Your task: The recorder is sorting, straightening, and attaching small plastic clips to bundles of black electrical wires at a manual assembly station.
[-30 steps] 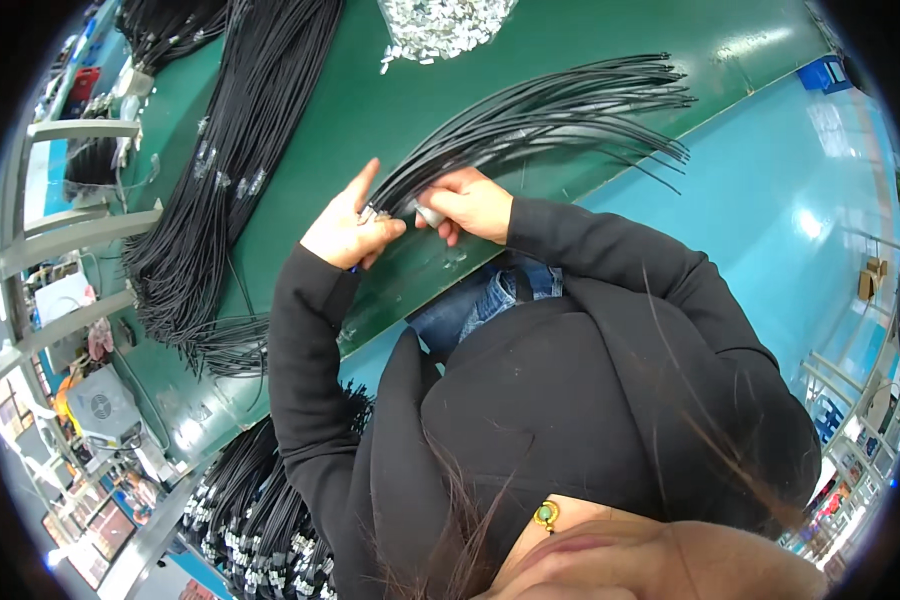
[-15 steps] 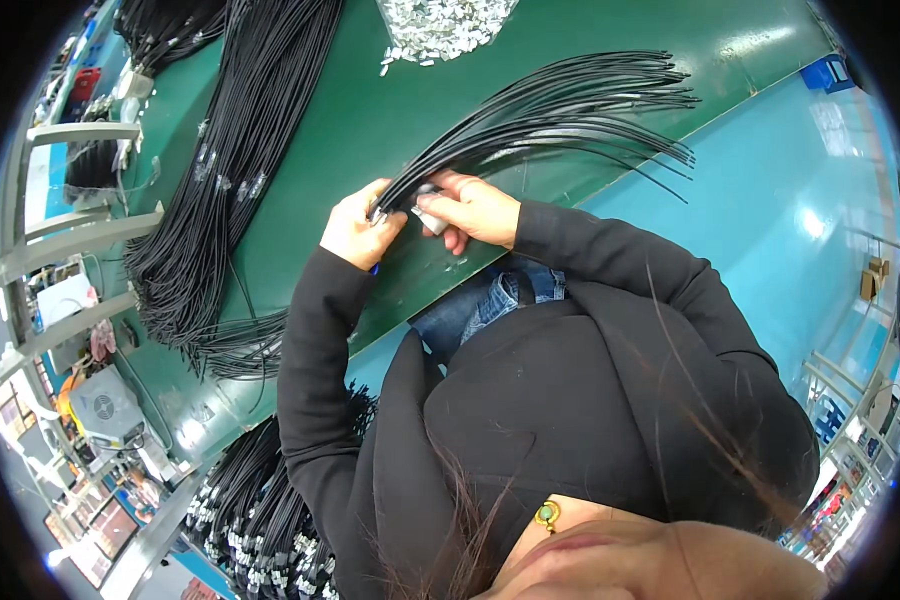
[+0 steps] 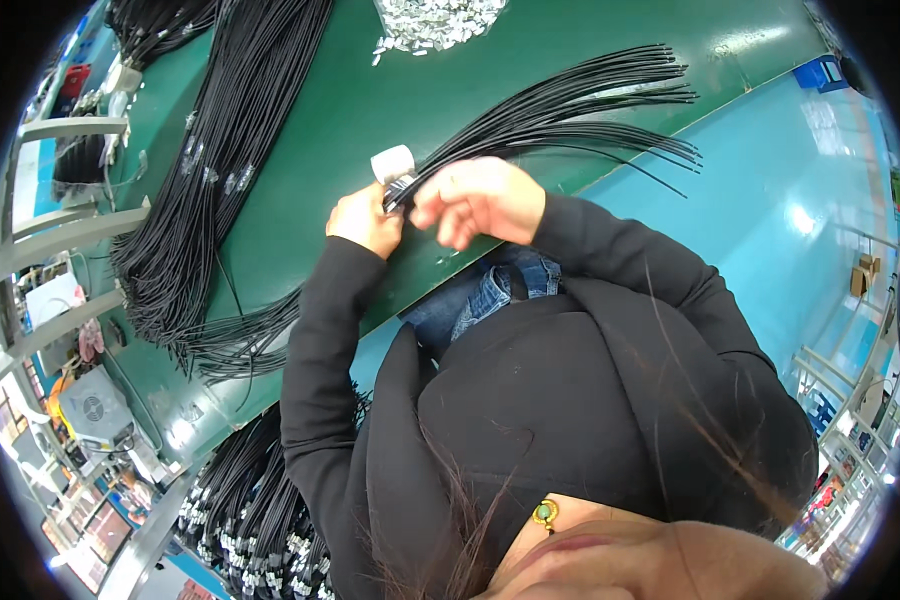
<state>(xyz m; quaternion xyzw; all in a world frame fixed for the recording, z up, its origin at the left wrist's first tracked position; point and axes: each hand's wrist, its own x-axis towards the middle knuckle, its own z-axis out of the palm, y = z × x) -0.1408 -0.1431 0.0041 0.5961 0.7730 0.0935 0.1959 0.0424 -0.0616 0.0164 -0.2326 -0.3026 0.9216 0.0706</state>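
My left hand (image 3: 366,220) is closed around the gathered end of a bundle of thin black cables (image 3: 550,112). The cables fan out to the right over the green table. A white roll (image 3: 393,163), tape by its look, sits against the far side of the bundle, just above my left fingers. Beside the bundle's near side is my right hand (image 3: 482,200), its fingers loosely curled and apart, with nothing visible in them. Its fingertips come close to the cables; whether they touch is hard to see.
A long hank of black cables (image 3: 235,130) lies on the left of the table (image 3: 570,30). Small white pieces (image 3: 438,22) are heaped at the far edge. More cables with white ends (image 3: 260,530) hang below left. A grey machine (image 3: 95,405) stands at far left.
The white roll has passed from my right hand's fingers to the far side of the bundle. My right hand has loosened and turned; my left still grips the cables.
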